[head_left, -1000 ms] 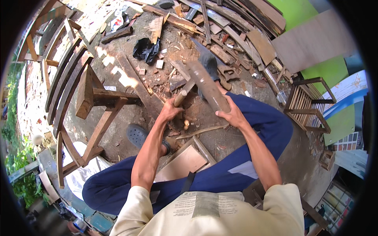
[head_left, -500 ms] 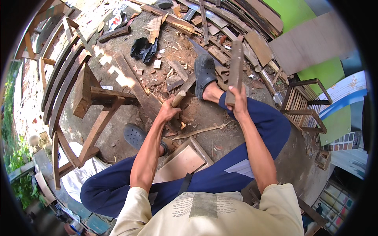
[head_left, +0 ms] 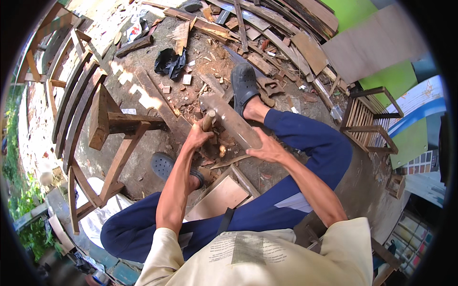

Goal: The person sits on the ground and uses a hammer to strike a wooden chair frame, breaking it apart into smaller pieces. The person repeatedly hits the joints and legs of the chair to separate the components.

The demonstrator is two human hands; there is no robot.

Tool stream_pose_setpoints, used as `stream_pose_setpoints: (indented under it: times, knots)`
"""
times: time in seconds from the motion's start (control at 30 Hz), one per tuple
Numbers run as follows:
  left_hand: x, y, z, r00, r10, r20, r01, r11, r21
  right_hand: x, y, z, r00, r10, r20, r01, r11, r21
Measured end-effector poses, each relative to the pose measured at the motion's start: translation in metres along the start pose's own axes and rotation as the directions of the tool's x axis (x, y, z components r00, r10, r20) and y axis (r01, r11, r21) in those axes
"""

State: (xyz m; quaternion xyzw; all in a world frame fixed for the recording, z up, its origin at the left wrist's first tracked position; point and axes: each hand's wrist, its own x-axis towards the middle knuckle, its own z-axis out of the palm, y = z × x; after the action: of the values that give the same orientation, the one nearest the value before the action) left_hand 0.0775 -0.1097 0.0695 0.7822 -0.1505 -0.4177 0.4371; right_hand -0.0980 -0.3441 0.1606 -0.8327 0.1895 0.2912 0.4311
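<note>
My left hand point(head_left: 197, 135) is closed round a short, round wooden handle point(head_left: 208, 119) with a pale top end. What lies at the handle's lower end is hidden by the hand. My right hand point(head_left: 268, 147) grips the near end of a thick brown wooden block point(head_left: 234, 121). The block slants to the far left, its far end just beyond the handle's top; I cannot tell if the two touch. Beneath the left hand lie dark timber and wood chips. Between my legs is a shallow wooden frame with a pale panel point(head_left: 217, 198).
At left stand a slatted wooden chair piece point(head_left: 78, 112) and a joined timber frame point(head_left: 112, 167). Scrap boards point(head_left: 272, 35) pile up at the far side. A black plastic bag point(head_left: 170, 63) lies among debris. At right is a small slatted rack point(head_left: 365, 121).
My right hand has swung the wooden block from upright on the right down toward the left, close to the handle. My left hand has shifted slightly left, still holding the handle.
</note>
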Motion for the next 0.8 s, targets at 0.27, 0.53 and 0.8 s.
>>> stream_pose_setpoints:
  times: [0.27,0.53,0.8]
  knots:
    - [-0.012,0.005,-0.043,0.997,0.073,0.033,-0.077,0.989,0.128,0.037,0.015,-0.015,0.900,0.012,-0.436,0.155,0.926,0.344]
    - [-0.032,-0.059,-0.058,0.981,-0.011,-0.193,0.034,0.993,0.115,0.016,-0.004,0.001,0.969,0.201,-0.145,-0.204,0.979,-0.006]
    - [-0.057,-0.036,0.014,0.924,0.052,-0.378,0.170,0.832,0.529,0.024,-0.006,0.040,0.924,0.380,0.033,-0.349,0.877,-0.331]
